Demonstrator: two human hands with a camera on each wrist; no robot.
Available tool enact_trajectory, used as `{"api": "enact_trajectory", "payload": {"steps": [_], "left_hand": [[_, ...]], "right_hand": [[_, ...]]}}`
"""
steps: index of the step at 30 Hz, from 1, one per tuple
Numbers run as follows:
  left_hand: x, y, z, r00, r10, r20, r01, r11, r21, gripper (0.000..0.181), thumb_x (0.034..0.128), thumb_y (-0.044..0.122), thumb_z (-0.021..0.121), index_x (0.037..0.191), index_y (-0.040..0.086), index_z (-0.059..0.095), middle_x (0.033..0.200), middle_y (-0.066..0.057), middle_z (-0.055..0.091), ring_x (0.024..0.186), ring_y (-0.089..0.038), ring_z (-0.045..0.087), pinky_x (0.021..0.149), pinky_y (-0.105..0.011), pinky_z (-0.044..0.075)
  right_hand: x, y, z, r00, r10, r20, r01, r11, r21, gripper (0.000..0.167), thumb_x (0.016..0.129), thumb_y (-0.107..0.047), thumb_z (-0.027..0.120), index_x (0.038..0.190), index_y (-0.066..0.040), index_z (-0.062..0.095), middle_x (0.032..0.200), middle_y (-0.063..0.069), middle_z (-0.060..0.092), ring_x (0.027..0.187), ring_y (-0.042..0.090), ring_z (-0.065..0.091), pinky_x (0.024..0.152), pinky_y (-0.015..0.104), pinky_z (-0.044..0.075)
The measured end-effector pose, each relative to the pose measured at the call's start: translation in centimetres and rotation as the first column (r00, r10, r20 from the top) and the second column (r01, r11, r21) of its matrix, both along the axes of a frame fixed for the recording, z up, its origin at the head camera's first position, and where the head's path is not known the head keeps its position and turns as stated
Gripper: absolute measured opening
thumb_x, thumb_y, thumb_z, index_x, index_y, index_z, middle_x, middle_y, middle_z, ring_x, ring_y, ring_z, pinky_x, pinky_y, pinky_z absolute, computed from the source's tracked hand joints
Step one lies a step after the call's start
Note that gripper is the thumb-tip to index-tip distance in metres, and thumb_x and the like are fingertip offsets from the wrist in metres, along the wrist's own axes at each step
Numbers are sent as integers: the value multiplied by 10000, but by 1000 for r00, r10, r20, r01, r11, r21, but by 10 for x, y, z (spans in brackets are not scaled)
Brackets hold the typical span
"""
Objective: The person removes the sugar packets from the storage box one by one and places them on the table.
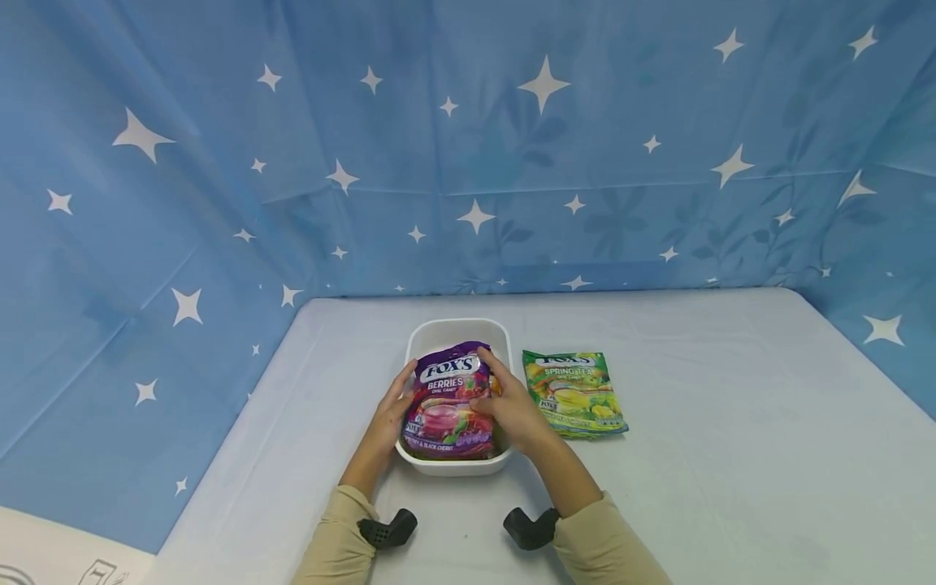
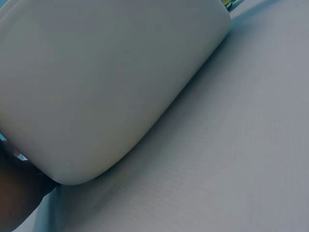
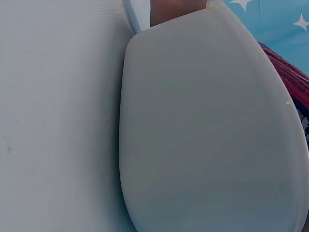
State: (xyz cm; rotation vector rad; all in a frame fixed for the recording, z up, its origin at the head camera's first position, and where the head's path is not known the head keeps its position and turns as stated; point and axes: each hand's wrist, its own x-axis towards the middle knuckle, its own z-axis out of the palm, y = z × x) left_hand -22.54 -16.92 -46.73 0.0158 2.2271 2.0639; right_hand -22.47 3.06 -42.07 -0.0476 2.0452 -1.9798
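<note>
"Hands, left to right?"

"Left hand (image 1: 383, 416) against the left edge of a purple Berries bag (image 1: 448, 414), at the mouth of a white tub (image 1: 455, 469); I cannot tell whether it grips."

"The other?"

"Right hand (image 1: 516, 413) pinches that bag's right side, thumb on front. Just right of the tub lies a green Spring Tea bag (image 1: 576, 396)."

- Left arm (image 1: 358, 474) slants inward, nearer the table's (image 1: 731, 455) left edge.
- Right arm (image 1: 565, 479) slants inward too, opposite it.
- Left hand (image 1: 390, 413) grips, fingers angled toward the far edge.
- Right hand (image 1: 515, 410) grips, forefinger (image 1: 494, 366) and thumb (image 1: 484, 404) spread apart.
</note>
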Motion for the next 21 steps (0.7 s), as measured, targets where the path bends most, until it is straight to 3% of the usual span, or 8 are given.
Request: {"api": "enact_trajectory", "payload": {"steps": [9,21], "left_hand": [[1,1,1,1000,3,-6,-3,1000,22,473,977,186,310,1446,214,259,1545,-61,105,1419,-309,6,1119,-550,-13],[1,-1,2,1000,-10,10,10,1000,4,471,984,183,295,1449,236,248,1547,-38,104,1423,-288,-10,1116,-555,-31]], "right_hand": [[-2,2,0,1000,2,23,0,993,-116,734,835,100,498,1425,-285,294,1536,80,126,1369,394,188,1065,555,256],[0,6,3,999,7,39,1,982,-191,737,825,97,496,1429,-269,289,1542,76,87,1364,409,190,1052,550,288]]}}
